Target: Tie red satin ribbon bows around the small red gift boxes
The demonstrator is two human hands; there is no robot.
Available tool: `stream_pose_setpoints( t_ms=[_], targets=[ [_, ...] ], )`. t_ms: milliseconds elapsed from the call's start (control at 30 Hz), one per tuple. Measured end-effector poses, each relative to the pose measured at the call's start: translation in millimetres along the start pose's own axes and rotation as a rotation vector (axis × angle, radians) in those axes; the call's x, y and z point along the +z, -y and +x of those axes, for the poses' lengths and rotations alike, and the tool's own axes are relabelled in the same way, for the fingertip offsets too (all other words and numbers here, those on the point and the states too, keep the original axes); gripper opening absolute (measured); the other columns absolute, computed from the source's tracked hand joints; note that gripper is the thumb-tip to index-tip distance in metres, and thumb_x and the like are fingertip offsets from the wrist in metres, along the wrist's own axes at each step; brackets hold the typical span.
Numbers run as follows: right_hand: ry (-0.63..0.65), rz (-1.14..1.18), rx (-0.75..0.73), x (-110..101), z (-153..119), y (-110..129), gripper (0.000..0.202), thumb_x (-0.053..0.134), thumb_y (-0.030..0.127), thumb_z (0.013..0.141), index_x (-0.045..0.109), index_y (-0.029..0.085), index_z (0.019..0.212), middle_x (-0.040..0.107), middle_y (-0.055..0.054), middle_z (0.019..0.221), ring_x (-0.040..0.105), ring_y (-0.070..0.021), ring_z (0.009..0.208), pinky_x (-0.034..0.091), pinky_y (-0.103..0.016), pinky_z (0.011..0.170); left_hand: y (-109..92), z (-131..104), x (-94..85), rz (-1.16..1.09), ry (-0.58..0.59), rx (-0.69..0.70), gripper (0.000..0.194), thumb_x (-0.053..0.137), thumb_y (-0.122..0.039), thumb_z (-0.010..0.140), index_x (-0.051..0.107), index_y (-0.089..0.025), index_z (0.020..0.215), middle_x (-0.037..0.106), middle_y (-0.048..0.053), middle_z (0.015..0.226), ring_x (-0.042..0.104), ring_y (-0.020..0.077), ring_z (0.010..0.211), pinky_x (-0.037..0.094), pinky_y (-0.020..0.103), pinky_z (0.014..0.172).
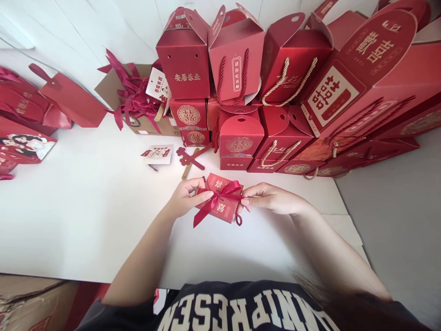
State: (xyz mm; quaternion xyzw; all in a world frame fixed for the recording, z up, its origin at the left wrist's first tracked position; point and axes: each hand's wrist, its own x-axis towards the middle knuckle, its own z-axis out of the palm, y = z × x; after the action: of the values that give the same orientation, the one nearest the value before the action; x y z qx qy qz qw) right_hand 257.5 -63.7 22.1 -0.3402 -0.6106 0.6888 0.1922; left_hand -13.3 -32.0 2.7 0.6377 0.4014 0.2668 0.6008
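Note:
Between my hands, above the white table, is a red gift box [223,212] with gold lettering, its top facing me. A shiny dark-red ribbon [230,187] crosses the top in a bow, one tail hanging toward the lower left. My left hand [189,196] grips the box's left side, its thumb pressing on the ribbon near the knot. At the right side, the thumb and fingers of my right hand [267,198] pinch the ribbon. A red cord loop sticks out at the box's lower right corner.
Stacked red gift boxes [241,135] with rope handles line the back. A cardboard box [144,126] overflows with red ribbons. Printed cards [157,155] and flower-topped sticks [190,158] lie before it. Red bags [74,99] stand at the left. The white table [86,220] ends near my body.

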Motion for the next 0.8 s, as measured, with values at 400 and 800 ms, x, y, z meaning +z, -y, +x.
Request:
stream_pose_setpoints(
  t_ms=[400, 800],
  targets=[
    [-0.218, -0.373, -0.006, -12.5, -22.8, 19.0, 0.024, 0.062, 0.044, 0.087, 0.065, 0.02, 0.089, 0.066, -0.003, 0.087, 0.061, -0.0197, 0.083, 0.045, -0.032, 0.075, 1.0, 1.7, -0.9, -0.08, -0.008, 0.014, 0.039, 0.064, -0.041, 0.083, 0.046, -0.016, 0.059, 0.039, -0.005, 0.05, 0.031, 0.006, 0.046, 0.025, 0.021, 0.045],
    [-0.57, -0.912, -0.49, 41.6, 23.8, 11.3, 0.01, 0.056, 0.02, 0.087, 0.062, 0.024, 0.095, 0.057, -0.009, 0.127, 0.049, -0.028, 0.121, 0.038, -0.048, 0.102, -4.4, -0.9, 3.7, -0.029, 0.057, 0.042, 0.04, 0.061, -0.042, 0.085, 0.049, -0.015, 0.058, 0.039, -0.005, 0.049, 0.03, 0.0063, 0.046, 0.026, 0.022, 0.046]
  ],
)
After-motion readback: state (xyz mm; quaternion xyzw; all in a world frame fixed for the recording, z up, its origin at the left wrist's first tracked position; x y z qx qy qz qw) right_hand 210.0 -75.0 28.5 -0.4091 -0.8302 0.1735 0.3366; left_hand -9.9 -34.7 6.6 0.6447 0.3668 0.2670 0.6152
